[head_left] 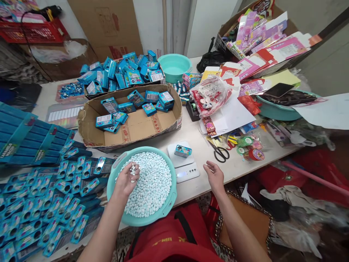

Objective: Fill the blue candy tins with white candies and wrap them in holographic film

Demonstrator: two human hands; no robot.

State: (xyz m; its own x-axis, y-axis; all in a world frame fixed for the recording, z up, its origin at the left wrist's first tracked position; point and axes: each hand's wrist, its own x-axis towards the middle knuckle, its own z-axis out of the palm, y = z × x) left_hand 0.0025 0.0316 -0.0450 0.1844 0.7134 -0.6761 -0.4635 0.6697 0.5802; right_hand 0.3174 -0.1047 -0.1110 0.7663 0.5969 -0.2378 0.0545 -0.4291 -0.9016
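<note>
My left hand is curled around a few small white candies, just above a turquoise basin. Pale blue and white candies fill that basin. To its right is a white digital scale with a lit display. A small blue candy box lies on the scale's plate. My right hand hovers near the table's front edge, right of the scale, its fingers apart and nothing in them.
Behind the basin, a cardboard tray holds several blue boxes. Many more blue boxes stand in rows at the left. Black scissors and tape rolls lie right of the scale. An empty turquoise bowl sits at the back.
</note>
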